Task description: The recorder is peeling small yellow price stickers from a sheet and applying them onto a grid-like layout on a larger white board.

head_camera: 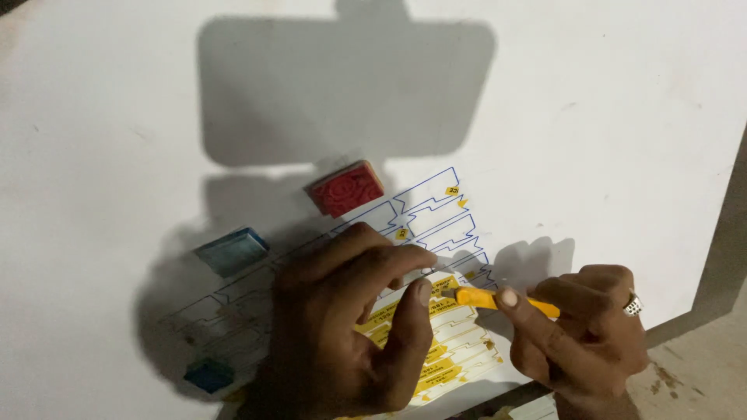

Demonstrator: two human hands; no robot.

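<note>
Overhead, the right hand [580, 330] pinches a yellow craft knife [498, 300], its length pointing left toward the left hand [350, 327], whose spread fingers press flat on a printed pattern sheet [436, 225] lying on a white board [622, 117].

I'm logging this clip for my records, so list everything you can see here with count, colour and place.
white board: one, white, fills most of the view, everything lies on it
printed sheet: one, white with blue outlined shapes and yellow printed parts, middle of the board, partly under the hands
red block: one, red with a swirl pattern on top, at the sheet's upper edge
light blue block: one, pale blue, left of the sheet
dark blue block: one, darker blue, lower left, in shadow
floor: grey, lower right corner
yellow knife: one, yellow craft knife, over the sheet
ring: one, silver, on a right finger
left hand: one, pressing on the sheet
right hand: one, gripping the knife
</note>
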